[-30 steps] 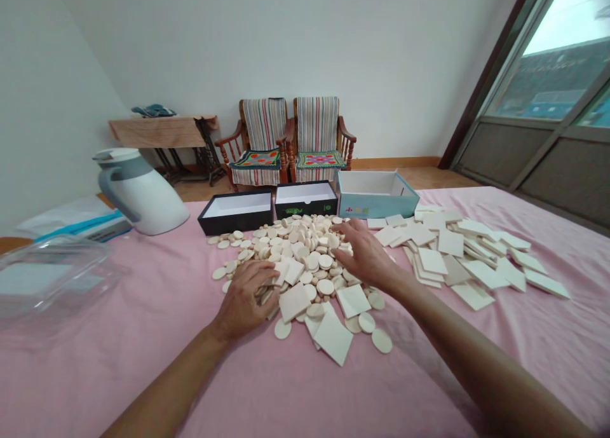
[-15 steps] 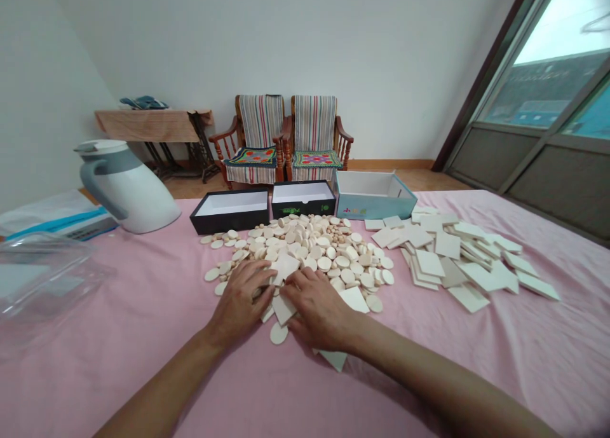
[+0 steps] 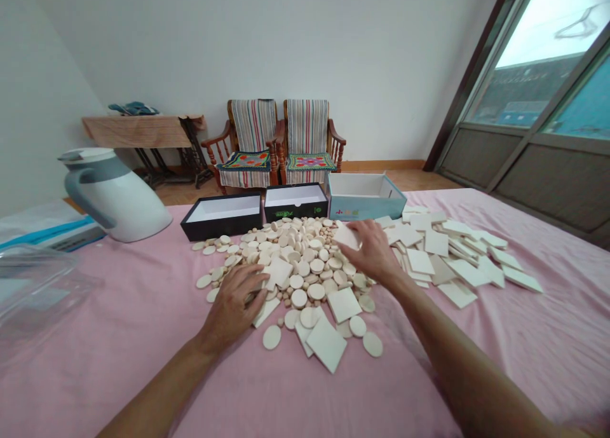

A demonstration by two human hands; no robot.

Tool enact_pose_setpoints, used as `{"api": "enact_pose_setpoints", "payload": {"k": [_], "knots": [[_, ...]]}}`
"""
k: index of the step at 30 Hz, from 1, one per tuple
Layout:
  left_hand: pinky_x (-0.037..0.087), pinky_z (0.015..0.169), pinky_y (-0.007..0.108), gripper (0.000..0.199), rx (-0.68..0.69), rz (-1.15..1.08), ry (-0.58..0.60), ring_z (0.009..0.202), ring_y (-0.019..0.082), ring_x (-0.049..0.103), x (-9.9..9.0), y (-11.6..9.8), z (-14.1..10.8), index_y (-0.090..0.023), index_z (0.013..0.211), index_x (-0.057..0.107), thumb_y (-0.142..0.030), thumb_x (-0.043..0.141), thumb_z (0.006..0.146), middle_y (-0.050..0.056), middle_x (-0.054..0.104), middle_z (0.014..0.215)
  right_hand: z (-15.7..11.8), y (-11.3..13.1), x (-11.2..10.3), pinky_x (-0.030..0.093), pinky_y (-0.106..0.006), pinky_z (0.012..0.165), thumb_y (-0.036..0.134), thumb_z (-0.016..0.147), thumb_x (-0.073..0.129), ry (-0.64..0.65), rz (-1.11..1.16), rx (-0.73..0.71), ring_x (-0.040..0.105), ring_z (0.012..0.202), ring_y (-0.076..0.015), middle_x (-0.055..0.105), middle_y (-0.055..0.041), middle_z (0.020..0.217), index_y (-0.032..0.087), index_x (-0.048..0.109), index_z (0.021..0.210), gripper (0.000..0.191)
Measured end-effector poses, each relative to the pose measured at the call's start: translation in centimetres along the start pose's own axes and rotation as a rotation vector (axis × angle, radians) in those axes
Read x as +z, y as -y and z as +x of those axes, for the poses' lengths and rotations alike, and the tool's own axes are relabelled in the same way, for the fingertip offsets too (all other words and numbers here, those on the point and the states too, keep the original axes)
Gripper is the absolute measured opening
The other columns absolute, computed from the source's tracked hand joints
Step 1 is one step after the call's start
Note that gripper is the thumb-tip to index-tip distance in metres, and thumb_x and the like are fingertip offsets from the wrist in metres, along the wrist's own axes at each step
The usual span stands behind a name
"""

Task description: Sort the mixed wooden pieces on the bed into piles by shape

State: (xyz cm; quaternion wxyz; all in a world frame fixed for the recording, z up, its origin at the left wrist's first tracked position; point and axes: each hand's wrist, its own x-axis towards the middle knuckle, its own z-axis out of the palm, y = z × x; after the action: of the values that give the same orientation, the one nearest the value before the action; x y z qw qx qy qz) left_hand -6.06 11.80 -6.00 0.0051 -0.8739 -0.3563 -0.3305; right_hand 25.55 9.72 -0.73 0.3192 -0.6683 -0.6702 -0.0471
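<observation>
My right hand [image 3: 370,250] grips a pale square wooden tile [image 3: 347,236] at the right side of a heap of round wooden discs [image 3: 317,266]. On the heap's left edge my left hand [image 3: 238,297] is curled, its fingertips against another square tile [image 3: 279,273]; part of that tile is hidden by the fingers. Two overlapping square tiles [image 3: 326,342] lie on the cloth at the heap's front, with a single tile [image 3: 344,305] behind them. To the right spreads a pile of square tiles [image 3: 436,243].
Behind the heap stand two black boxes [image 3: 222,225] [image 3: 295,209] and a light blue box [image 3: 366,207]. At the left are a white jug [image 3: 128,199] and a clear plastic container [image 3: 38,292]. A pink cloth [image 3: 229,387] covers the surface; two armchairs [image 3: 252,139] stand beyond.
My right hand has gone from the front of the heap to its right side, holding a square tile. More tiles and discs show at the front. My left hand stays nearly in place.
</observation>
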Motion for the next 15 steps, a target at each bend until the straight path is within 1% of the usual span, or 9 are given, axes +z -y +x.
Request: {"api": "enact_pose_setpoints", "payload": {"k": [2,4,6,8,10,12,13,14,15], "knots": [[0.041,0.1,0.047,0.021,0.005,0.001,-0.003,0.115,0.026,0.052,0.0,0.0,0.0,-0.021,0.106,0.064,-0.022,0.054,0.088,0.009,0.06,0.117,0.9,-3.6,-0.6,0.038,-0.046,0.082,0.045,0.077,0.057,-0.081,-0.16,0.181,0.048,0.098,-0.0312,0.056,-0.0144,0.1,0.017,0.06,0.105,0.04],[0.042,0.1,0.047,0.02,0.007,-0.002,-0.004,0.115,0.025,0.052,0.1,0.0,0.1,-0.021,0.106,0.064,-0.021,0.054,0.088,0.009,0.06,0.117,1.2,-6.7,-1.2,0.036,-0.049,0.082,0.046,0.077,0.056,-0.134,-0.285,0.334,0.047,0.1,-0.0344,0.055,-0.0175,0.103,0.015,0.061,0.107,0.043],[0.042,0.1,0.046,0.02,0.005,-0.003,-0.005,0.114,0.025,0.052,0.1,0.0,0.2,-0.021,0.106,0.064,-0.021,0.054,0.088,0.009,0.06,0.117,1.1,-9.0,-1.8,0.035,-0.051,0.082,0.045,0.078,0.055,-0.179,-0.366,0.448,0.046,0.104,-0.0374,0.055,-0.021,0.107,0.012,0.06,0.11,0.046],[0.042,0.099,0.046,0.02,-0.004,-0.002,-0.001,0.115,0.025,0.052,0.1,-0.1,0.2,-0.021,0.106,0.064,-0.021,0.054,0.088,0.009,0.06,0.117,1.0,-10.1,-2.1,0.035,-0.052,0.083,0.041,0.078,0.055,-0.228,-0.406,0.503,0.045,0.109,-0.04,0.053,-0.0239,0.113,0.01,0.058,0.114,0.048],[0.042,0.099,0.047,0.02,-0.015,-0.001,0.004,0.114,0.026,0.052,0.0,-0.2,0.2,-0.021,0.106,0.065,-0.021,0.054,0.088,0.009,0.06,0.117,1.0,-10.1,-2.2,0.035,-0.053,0.084,0.037,0.079,0.055,-0.276,-0.393,0.482,0.044,0.111,-0.0403,0.053,-0.0241,0.116,0.01,0.057,0.116,0.046],[0.042,0.099,0.047,0.02,-0.021,-0.003,0.012,0.114,0.026,0.052,-0.1,-0.3,0.1,-0.021,0.106,0.065,-0.021,0.054,0.088,0.009,0.06,0.117,1.2,-8.8,-2.1,0.037,-0.049,0.084,0.033,0.08,0.053,-0.276,-0.282,0.386,0.05,0.105,-0.0349,0.056,-0.021,0.112,0.012,0.058,0.113,0.039],[0.042,0.1,0.047,0.02,-0.021,-0.005,0.014,0.114,0.026,0.052,-0.1,-0.4,0.1,-0.021,0.105,0.065,-0.021,0.054,0.088,0.009,0.06,0.117,1.3,-7.7,-2.1,0.04,-0.045,0.083,0.031,0.081,0.052,-0.233,-0.189,0.315,0.054,0.097,-0.0303,0.058,-0.0181,0.107,0.012,0.059,0.108,0.034],[0.042,0.1,0.047,0.02,-0.021,-0.007,0.014,0.115,0.025,0.052,-0.1,-0.4,0.1,-0.021,0.105,0.064,-0.021,0.054,0.088,0.009,0.06,0.117,1.2,-6.5,-2.1,0.042,-0.041,0.081,0.028,0.081,0.052,-0.148,-0.08,0.226,0.057,0.089,-0.0253,0.061,-0.0146,0.1,0.013,0.061,0.102,0.027],[0.041,0.1,0.046,0.02,-0.021,-0.009,0.013,0.115,0.025,0.052,-0.1,-0.4,0.1,-0.021,0.105,0.064,-0.02,0.054,0.088,0.009,0.06,0.117,1.1,-5.1,-2.2,0.043,-0.036,0.077,0.026,0.081,0.052,-0.021,0.034,0.124,0.058,0.082,-0.0208,0.062,-0.0111,0.094,0.014,0.061,0.096,0.021]]}}
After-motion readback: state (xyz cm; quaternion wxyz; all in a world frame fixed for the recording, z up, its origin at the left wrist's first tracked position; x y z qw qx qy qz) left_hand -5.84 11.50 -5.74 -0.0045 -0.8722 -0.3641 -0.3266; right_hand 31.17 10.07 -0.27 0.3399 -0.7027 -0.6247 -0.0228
